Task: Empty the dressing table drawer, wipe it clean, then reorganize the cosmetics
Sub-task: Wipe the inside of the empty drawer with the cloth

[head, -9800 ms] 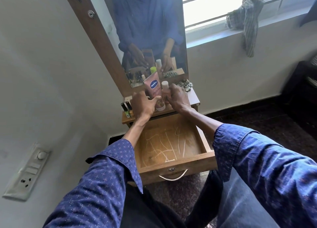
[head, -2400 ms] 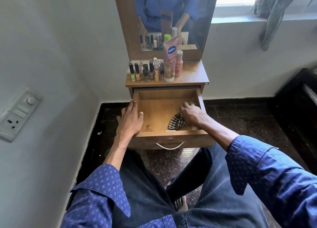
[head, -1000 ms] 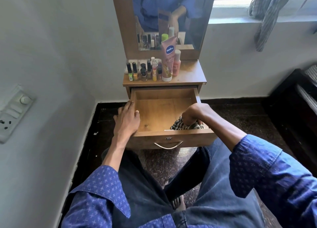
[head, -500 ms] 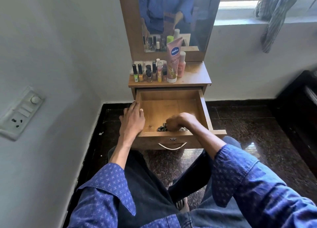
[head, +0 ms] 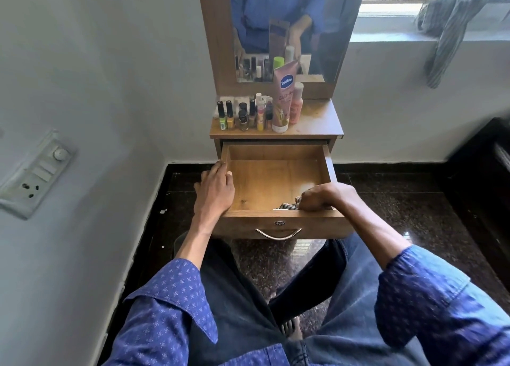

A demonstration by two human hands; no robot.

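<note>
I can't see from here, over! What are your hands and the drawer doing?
Left hand open, resting on the open wooden drawer's left wall. Right hand gripping a checked cloth at the front inside corner. Cosmetics bottles up on the tabletop, nothing blocking.

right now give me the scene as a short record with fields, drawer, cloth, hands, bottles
drawer: pulled open, no cosmetics inside
cloth: checked, bunched at the drawer's front right corner
right hand: curled round the cloth, inside the drawer
left hand: rests on the drawer's left wall
bottles: standing in a cluster on the tabletop, left of centre
pink tube: upright among them
</note>
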